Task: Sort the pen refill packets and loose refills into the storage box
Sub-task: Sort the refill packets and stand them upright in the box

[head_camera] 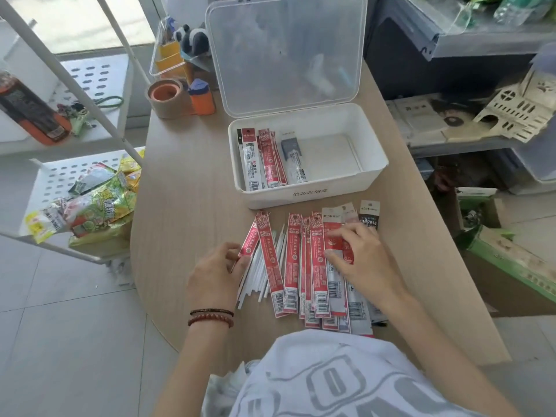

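A white storage box (pixel 307 197) stands open on the wooden table, its clear lid (pixel 285 52) tipped back. Inside, at the left, lie several refill packets (pixel 264 158). In front of the box, a fan of red refill packets (pixel 291 260) is spread over loose white refills (pixel 261 272). White and black packets (pixel 369 216) lie at the right of the fan. My left hand (pixel 216 272) pinches the lower end of the leftmost red packet (pixel 251 239). My right hand (pixel 358 260) rests flat on the white packets, fingers spread.
A tape roll (pixel 167 96), an orange sharpener (pixel 202 99) and a clear organiser with a panda toy (pixel 180 52) stand at the table's back left. A white rack with snack bags (pixel 96 203) is on the left. Shelves and a cardboard box (pixel 511 260) crowd the right.
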A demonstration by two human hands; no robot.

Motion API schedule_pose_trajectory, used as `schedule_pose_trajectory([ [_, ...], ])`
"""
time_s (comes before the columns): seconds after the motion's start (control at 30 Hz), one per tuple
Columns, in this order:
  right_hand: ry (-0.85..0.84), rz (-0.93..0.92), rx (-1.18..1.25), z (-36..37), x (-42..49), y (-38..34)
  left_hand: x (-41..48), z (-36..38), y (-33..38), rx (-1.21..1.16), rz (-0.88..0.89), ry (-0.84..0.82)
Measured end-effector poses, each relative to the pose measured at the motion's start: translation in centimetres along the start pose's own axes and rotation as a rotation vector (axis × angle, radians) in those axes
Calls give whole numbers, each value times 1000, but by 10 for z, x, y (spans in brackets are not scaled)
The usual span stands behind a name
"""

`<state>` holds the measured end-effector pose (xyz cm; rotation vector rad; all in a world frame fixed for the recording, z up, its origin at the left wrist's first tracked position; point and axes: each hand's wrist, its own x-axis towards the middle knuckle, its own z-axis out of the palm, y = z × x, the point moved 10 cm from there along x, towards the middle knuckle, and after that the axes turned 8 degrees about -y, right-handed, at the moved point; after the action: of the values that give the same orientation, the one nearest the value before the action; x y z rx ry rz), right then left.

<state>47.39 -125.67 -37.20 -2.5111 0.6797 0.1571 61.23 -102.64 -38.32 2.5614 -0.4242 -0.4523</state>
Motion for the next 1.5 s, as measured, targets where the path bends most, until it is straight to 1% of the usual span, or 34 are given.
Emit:
schedule_pose_trajectory([
  [0.07, 2, -5, -72, 5, 0, -4, 0, 0, -4, -49, -26, -2],
  [0.17, -7, -5, -149, 11, -1, -7, -3, -2, -5, -6, -47, 36],
  [0.23, -2, -2, -152, 12, -1, -7, -5, -2, -3, 59, -59, 62],
  [0.33, -1, -1, -142, 11, -1, -6, 0, -1, -3, 108, -110, 43],
  [0.43, -8, -4, -139, 11, -3, -6, 1, -4, -5, 33, -138, 33],
  [0.53, -10, -7, -127, 12, -2, -5, -4, -6, 2, -85, -113, 24],
  [0.6, -7, -10, -121, 12, -1, -5, -7, 4, 10, -116, -89, -31],
  [0.67, 3, -12, -110, 12, -1, -4, -9, 17, 17, -76, -76, -80],
  [0.8, 21, -10, -95, 14, -2, -2, -9, 24, 22, -9, -87, -63],
  [1.0, 18, -14, -92, 16, -2, 0, -9, 30, 33, 68, -81, -107],
  [1.27, -4, -11, -97, 15, -2, -1, -6, 33, 38, 52, -36, -102],
  [1.5, -16, 0, -105, 15, -3, -1, -7, 41, 39, -121, -11, -181],
])
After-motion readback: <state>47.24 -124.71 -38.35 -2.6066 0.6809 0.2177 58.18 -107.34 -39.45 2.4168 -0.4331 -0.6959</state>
